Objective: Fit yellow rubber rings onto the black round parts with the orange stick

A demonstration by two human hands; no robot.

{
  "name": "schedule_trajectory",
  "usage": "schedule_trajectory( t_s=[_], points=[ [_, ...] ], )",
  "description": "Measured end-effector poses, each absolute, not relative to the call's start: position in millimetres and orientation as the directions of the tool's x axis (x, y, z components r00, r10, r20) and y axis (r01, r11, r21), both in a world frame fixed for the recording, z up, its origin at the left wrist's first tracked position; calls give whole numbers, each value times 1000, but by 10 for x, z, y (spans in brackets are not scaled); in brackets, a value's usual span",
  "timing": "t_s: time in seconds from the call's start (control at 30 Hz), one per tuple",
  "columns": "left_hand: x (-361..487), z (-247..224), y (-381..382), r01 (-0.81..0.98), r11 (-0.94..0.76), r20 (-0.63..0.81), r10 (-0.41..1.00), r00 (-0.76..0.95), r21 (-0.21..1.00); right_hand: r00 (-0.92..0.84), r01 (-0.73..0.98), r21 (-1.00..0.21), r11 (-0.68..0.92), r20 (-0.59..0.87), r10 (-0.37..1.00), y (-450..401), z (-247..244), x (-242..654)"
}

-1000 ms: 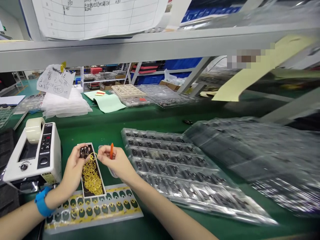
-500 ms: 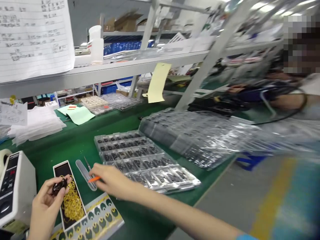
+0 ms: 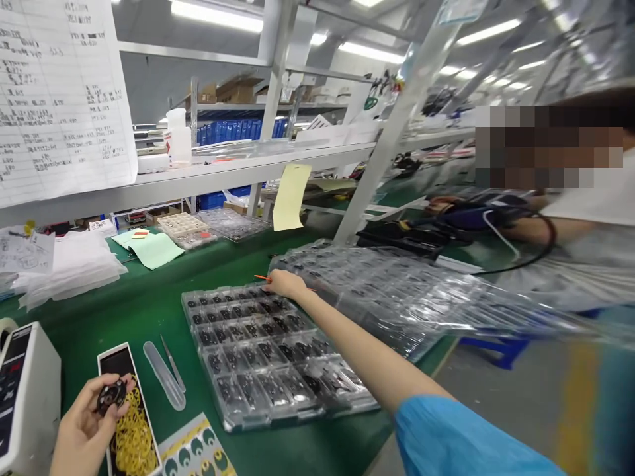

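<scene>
Between the thumb and fingers of my left hand [image 3: 86,423] is a small round black part [image 3: 112,395], held over the white box of yellow rings [image 3: 133,436]. My right hand [image 3: 286,284] reaches to the far right corner of the clear compartment tray [image 3: 248,330], which holds rows of small black parts. An orange stick [image 3: 262,277] pokes out from its curled fingers. Whether those fingertips also touch a part in the tray is hidden. Tweezers [image 3: 172,363] and a clear plastic holder [image 3: 163,377] lie left of the tray.
A sticker sheet [image 3: 198,453] lies at the front. At the left stands a white device [image 3: 37,390]. Stacked clear trays [image 3: 377,284] under plastic film are on the right. A metal shelf [image 3: 223,175] crosses behind. A person [image 3: 585,218] is at the far right.
My right hand has moved from beside the tweezers to the tray's far corner, with the orange stick still in it. The black part in my left hand now shows its round face. The view has tilted up.
</scene>
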State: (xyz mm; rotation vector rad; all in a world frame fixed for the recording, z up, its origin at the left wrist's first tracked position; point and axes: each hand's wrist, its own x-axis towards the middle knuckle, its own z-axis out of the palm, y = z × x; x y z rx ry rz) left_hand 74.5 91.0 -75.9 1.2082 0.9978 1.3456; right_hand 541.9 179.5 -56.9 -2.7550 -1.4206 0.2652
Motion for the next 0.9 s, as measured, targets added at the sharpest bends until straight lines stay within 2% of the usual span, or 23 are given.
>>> schedule_trajectory(
  t_s=[0.13,0.27,0.4,0.5,0.57,0.63,0.73,0.83,0.9],
  points=[
    [769,-757,893,-162,-132,140,989,39,978,585,790,-104,-604,-167,794,1869,-671,5401],
    [628,-819,1016,-92,-63,78,984,161,994,610,753,-163,-638,-190,769,1839,-678,5355],
    [564,-835,1061,-73,-28,45,967,250,997,614,720,-299,-626,-148,776,1762,-510,5176],
    [642,-805,972,-76,-30,50,962,268,997,570,717,-441,-539,-73,818,1677,-377,4764],
    [710,-785,903,-62,-2,19,959,284,998,476,724,-551,-415,-36,879,1580,-357,4305],
    [756,-767,864,-36,38,-25,948,317,999,293,702,-674,-228,-18,956,1431,-394,3755],
    [766,-720,861,22,25,-32,927,373,999,-40,543,-840,12,-12,999,1127,-469,2993],
    [744,-635,869,115,-20,-32,899,438,993,-259,342,-934,105,14,966,862,-486,2573],
    [735,-579,864,150,-25,-45,894,445,988,-296,198,-974,111,48,954,784,-482,2491]
  ],
)
